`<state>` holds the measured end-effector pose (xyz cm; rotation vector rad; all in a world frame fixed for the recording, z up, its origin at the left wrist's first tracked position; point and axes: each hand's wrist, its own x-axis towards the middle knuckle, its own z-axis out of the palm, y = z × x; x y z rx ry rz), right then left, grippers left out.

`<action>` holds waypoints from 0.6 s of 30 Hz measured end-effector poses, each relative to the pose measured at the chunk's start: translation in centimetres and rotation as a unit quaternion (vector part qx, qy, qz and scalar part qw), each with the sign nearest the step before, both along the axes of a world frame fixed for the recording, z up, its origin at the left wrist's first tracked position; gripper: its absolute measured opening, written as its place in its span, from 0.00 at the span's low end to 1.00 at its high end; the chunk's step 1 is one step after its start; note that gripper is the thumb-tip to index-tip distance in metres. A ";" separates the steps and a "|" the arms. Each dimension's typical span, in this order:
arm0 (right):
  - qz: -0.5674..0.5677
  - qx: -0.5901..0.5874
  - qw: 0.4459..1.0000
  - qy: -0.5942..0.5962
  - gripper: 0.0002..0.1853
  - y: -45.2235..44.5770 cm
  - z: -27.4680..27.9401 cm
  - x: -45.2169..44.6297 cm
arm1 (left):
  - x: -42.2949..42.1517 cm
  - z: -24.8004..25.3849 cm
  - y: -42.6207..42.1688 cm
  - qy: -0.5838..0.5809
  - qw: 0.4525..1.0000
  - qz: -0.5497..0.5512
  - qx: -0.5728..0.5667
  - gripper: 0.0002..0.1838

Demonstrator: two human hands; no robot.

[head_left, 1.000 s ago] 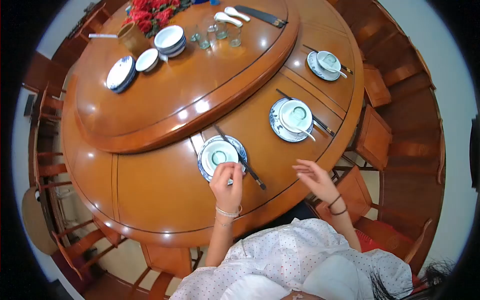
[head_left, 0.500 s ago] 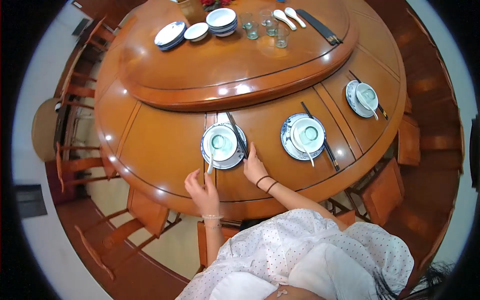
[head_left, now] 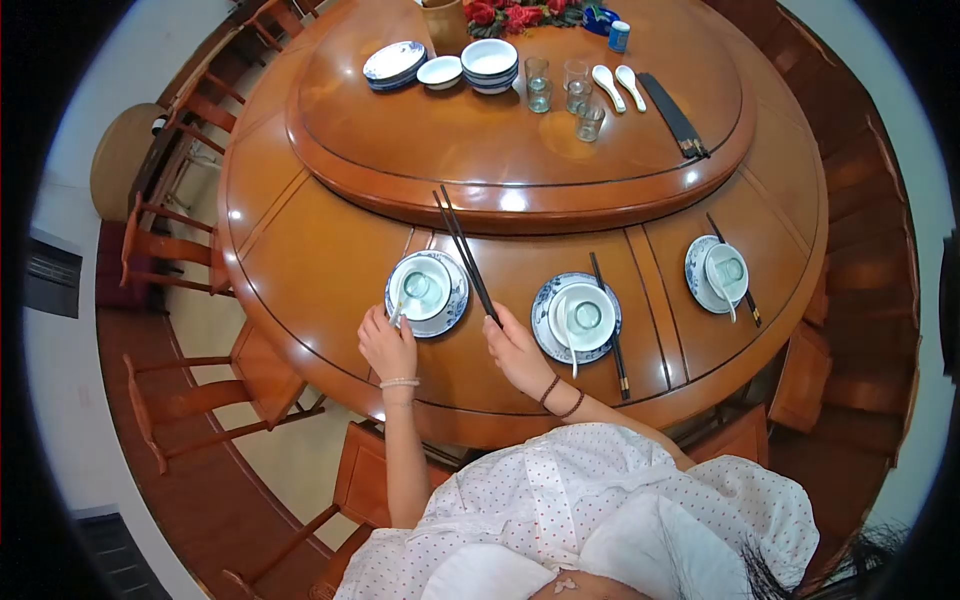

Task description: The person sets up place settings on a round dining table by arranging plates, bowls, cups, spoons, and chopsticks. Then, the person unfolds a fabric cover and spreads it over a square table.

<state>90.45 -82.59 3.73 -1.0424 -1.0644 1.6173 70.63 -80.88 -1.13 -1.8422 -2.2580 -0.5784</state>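
My right hand [head_left: 513, 350] grips a pair of black chopsticks [head_left: 466, 250] near their lower ends, the tips pointing up and away from me. My left hand [head_left: 388, 345] is closed around the handle of a white spoon [head_left: 397, 314] at the near-left rim of a white bowl [head_left: 438, 270]. Inside this bowl stands a small clear glass [head_left: 416, 286]. Beneath it lies a blue-patterned plate [head_left: 459, 307]. Just right of my right hand is a second place setting: a plate [head_left: 545, 337], bowl [head_left: 586, 338], glass [head_left: 587, 315], spoon [head_left: 571, 345] and chopsticks [head_left: 617, 352].
A third setting has its bowl [head_left: 728, 285] farther right. The raised turntable [head_left: 420, 150] carries stacked plates [head_left: 394, 66], bowls [head_left: 490, 68], several glasses [head_left: 577, 92], two spoons [head_left: 618, 88], dark chopsticks [head_left: 675, 118] and red flowers [head_left: 520, 17]. Wooden chairs [head_left: 270, 365] surround the table.
My right hand has lifted the chopsticks from the plate's right side, their tips now apart. My left hand has closed on the spoon handle. The view has shifted, showing more of the turntable.
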 end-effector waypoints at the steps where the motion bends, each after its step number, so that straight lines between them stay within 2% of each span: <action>1: -0.002 0.001 1.000 -0.002 0.18 0.6 0.5 0.5 | -0.2 -0.1 0.8 -0.002 1.000 -0.002 0.001 0.22; 3: 0.029 -0.036 0.998 0.043 0.19 1.9 1.2 1.9 | -0.3 -0.4 2.2 0.017 0.987 0.039 -0.155 0.22; 5: 0.037 -0.049 0.996 0.067 0.20 2.7 1.3 3.4 | -0.9 -1.1 2.7 0.019 0.986 0.031 -0.160 0.19; 7: 0.043 -0.050 0.996 0.055 0.20 3.6 1.4 5.0 | -1.3 -1.1 3.0 -0.019 0.960 0.065 -0.272 0.11; 9: 0.035 -0.082 0.995 0.051 0.21 4.9 1.7 7.2 | -1.5 -0.6 2.6 -0.028 0.963 0.036 -0.267 0.09; 11: 0.006 -0.043 0.999 0.005 0.21 6.0 1.1 9.8 | -1.5 1.3 2.0 -0.030 0.974 0.023 -0.224 0.10; 15: -0.099 -0.090 0.991 -0.027 0.21 8.5 0.9 17.2 | -0.5 5.2 2.9 -0.031 0.990 0.055 -0.128 0.10; 16: -0.129 -0.088 0.988 -0.016 0.20 9.1 0.5 19.4 | 0.2 5.7 3.7 -0.081 0.992 0.039 -0.092 0.10; 17: -0.158 -0.075 0.983 -0.055 0.18 9.9 0.6 21.2 | 1.5 6.2 4.8 -0.081 0.992 0.036 -0.093 0.10; 18: -0.178 -0.054 0.981 -0.060 0.18 10.4 -0.2 23.3 | 3.4 6.8 6.3 -0.189 0.979 0.013 -0.074 0.10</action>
